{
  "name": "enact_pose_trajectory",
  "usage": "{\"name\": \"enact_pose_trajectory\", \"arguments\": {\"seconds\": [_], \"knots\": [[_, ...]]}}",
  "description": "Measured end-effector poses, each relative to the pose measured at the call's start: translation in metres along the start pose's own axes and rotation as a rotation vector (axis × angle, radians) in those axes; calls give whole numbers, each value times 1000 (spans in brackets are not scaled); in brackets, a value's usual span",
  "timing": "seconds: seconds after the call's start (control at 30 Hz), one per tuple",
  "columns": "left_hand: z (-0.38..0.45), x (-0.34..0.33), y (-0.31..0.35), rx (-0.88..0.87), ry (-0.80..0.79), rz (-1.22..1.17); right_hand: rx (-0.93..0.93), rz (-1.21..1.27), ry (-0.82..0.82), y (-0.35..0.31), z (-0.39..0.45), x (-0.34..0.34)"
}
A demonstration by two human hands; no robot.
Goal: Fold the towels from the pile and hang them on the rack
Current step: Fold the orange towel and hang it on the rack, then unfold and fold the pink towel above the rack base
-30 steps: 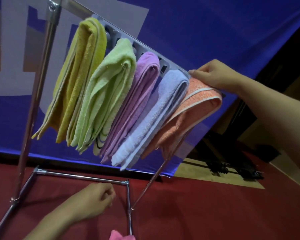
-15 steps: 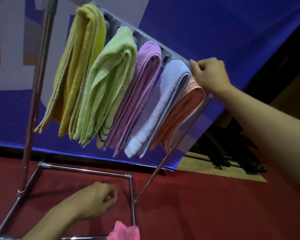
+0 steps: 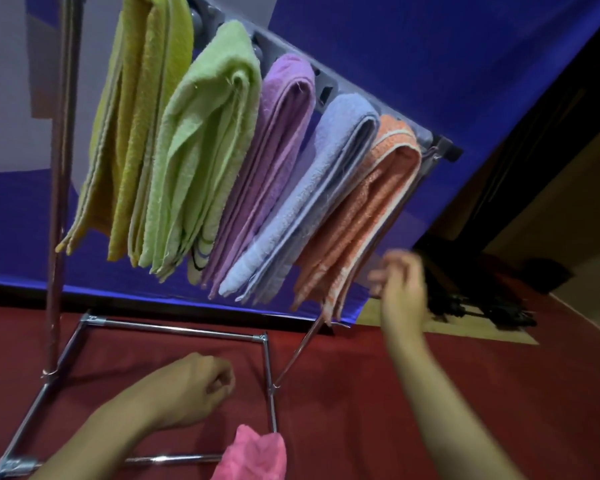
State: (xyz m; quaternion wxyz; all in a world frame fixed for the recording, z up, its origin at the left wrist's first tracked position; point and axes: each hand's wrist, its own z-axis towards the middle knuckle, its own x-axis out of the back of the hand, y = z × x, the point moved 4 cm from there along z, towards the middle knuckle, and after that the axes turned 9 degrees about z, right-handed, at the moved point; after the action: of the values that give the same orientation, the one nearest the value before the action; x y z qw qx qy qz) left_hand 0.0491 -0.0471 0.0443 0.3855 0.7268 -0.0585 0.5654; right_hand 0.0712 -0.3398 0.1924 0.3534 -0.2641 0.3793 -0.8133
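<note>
**Blue backdrop [image 3: 430, 64], towels hung**

Five folded terry towels [image 3: 274, 150], yellow through orange, drape a chrome tube rack [image 3: 58, 202] on the red surface [image 3: 361, 393]. Pink towel [image 3: 257, 455] at 6 o'clock. Left grip [image 3: 194, 389] clenched, empty; right grip [image 3: 400, 289], 4 o'clock, blurred beyond telling.

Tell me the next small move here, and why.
Probably bring the right hand down to the pink towel and pick it up for folding. Five towels already hang on the rack, that hand is clear of the orange towel and holds nothing, and the pink one lies unhung below.
</note>
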Motion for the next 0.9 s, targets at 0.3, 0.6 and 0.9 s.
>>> {"name": "enact_pose_trajectory", "arguments": {"seconds": [0.3, 0.6, 0.9], "knots": [[-14, -2, -12, 111, -149, 87, -531, -426, -748, 283, -291, -24], [-16, -11, -33, 274, -379, 171, -781, -697, -1036, 377, -347, -74], [0, -24, -44, 355, -442, 310, -840, -835, -1422, 422, -427, -102]]}}
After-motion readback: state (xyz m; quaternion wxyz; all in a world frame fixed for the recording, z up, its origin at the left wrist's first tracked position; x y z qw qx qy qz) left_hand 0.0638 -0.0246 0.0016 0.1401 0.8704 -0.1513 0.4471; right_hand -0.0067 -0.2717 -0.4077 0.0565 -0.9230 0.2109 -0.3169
